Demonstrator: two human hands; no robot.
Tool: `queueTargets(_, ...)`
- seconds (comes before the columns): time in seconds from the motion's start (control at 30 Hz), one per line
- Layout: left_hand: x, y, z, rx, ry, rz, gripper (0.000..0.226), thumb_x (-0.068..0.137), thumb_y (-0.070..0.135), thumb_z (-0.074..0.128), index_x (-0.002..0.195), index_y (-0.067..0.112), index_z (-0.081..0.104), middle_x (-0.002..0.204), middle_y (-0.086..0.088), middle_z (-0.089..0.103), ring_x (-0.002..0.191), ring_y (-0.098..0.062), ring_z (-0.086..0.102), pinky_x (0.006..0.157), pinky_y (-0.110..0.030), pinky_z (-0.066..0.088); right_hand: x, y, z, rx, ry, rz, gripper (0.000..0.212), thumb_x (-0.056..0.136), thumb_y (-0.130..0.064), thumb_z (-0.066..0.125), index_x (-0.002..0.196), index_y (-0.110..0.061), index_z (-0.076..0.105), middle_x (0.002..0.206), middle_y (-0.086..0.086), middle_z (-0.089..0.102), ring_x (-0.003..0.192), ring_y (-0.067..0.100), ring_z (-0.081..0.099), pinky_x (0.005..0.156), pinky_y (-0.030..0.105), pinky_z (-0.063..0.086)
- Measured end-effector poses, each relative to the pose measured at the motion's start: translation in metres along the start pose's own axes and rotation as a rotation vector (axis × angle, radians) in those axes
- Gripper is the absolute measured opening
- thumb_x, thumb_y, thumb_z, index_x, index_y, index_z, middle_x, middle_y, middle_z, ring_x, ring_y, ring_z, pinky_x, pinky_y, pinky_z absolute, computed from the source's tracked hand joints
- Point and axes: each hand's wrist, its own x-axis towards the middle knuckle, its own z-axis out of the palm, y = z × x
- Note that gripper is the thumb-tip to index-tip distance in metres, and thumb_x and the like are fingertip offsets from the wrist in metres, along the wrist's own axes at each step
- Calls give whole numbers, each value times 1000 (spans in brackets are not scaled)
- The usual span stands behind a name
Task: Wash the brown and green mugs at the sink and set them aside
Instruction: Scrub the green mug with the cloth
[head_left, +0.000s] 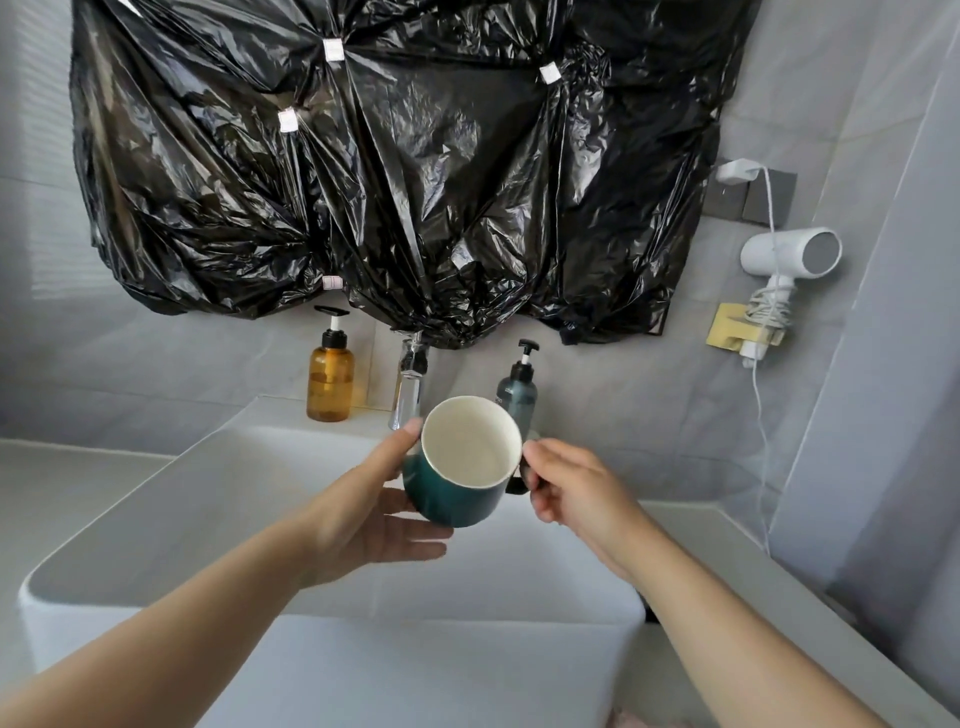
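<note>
Tilted over the sink (208, 493), the green mug (452, 501) looks rigid, breakable and likely slippery wet; the left hand (374, 514) cups its body, the right hand (571, 488) pinches its handle, the surest hold.

Green mug (457, 501) — glazed ceramic look, glossy dark outside, smooth off-white inside. Black sheeting (395, 171): thin plastic film, crumpled, very shiny. Faucet (408, 401): polished metal, mirror-bright. Amber bottle (330, 384): translucent, glossy, black plastic pump. Sink (208, 493) — smooth white, satin sheen. Hair dryer (779, 253): smooth white plastic. Wall tiles (156, 364): grey, matt.
</note>
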Motion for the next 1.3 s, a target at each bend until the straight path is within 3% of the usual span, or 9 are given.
queueTargets(0.2, -8, -5, 32, -61, 37, 52, 56, 62, 46, 74, 109, 19, 60, 123, -20, 57, 93, -35, 70, 71, -38, 63, -20, 2, -12, -124, 9, -79, 30, 103, -25, 44, 81, -7, 54, 75, 5, 56, 55, 10, 46, 55, 21, 38)
queueTargets(0.3, -13, -14, 49, -70, 66, 92, 54, 64, 47, 72, 109, 19, 61, 122, -16, 56, 101, -34, 68, 75, -40, 62, -36, 7, -24, -278, 83, -126, 20, 100, -34, 48, 95, -17, 57, 80, 0, 61, 61, 7, 51, 66, 28, 41)
queueTargets(0.37, -18, -22, 57, -49, 81, 113, 47, 72, 46, 72, 110, 19, 63, 121, -15, 57, 99, -31, 69, 75, -39, 61, -51, 11, -32, -295, 135, -166, 12, 99, -34, 49, 102, -25, 57, 89, -14, 60, 62, 1, 55, 69, 24, 41)
queueTargets(0.47, -32, -34, 67, -33, 71, 123, 54, 71, 45, 80, 113, 14, 64, 120, -18, 58, 90, -27, 72, 74, -36, 60, -81, 21, -48, -246, 238, -176, 13, 98, -27, 52, 109, -23, 58, 93, -13, 61, 67, -2, 57, 65, 14, 42)
queueTargets(0.67, -71, -67, 88, -17, 32, 103, 50, 73, 43, 79, 109, 11, 65, 98, -16, 52, 70, -22, 67, 73, -35, 61, -149, 53, -76, -288, 370, -41, 9, 96, -20, 57, 98, -27, 62, 94, -8, 67, 83, 10, 65, 67, 17, 46)
queueTargets(0.87, -106, -107, 100, -38, 44, 45, 55, 72, 43, 77, 111, 6, 66, 96, -16, 51, 67, -21, 66, 71, -34, 61, -209, 97, -89, -442, 455, 125, 12, 94, -16, 60, 86, -23, 64, 86, -10, 67, 84, 12, 65, 72, 27, 48)
queueTargets(0.93, -116, -120, 102, -52, 61, 26, 58, 69, 44, 71, 111, 5, 66, 96, -16, 48, 66, -20, 65, 70, -33, 60, -225, 112, -91, -537, 472, 184, 11, 92, -15, 62, 82, -20, 65, 82, -10, 67, 81, 10, 64, 67, 21, 47)
queueTargets(1.03, -127, -139, 101, -63, 69, -7, 60, 69, 45, 69, 113, 5, 65, 100, -19, 47, 69, -23, 64, 70, -34, 60, -246, 133, -92, -692, 459, 262, 12, 91, -19, 63, 79, -24, 63, 79, -11, 66, 78, 6, 62, 56, 8, 38)
queueTargets(1.3, -135, -163, 106, -93, 108, -32, 50, 68, 43, 70, 105, 9, 67, 102, -19, 49, 70, -25, 63, 71, -36, 61, -262, 151, -91, -754, 419, 380, 22, 88, -38, 66, 92, -17, 70, 82, -8, 65, 73, 6, 58, 54, 19, 38)
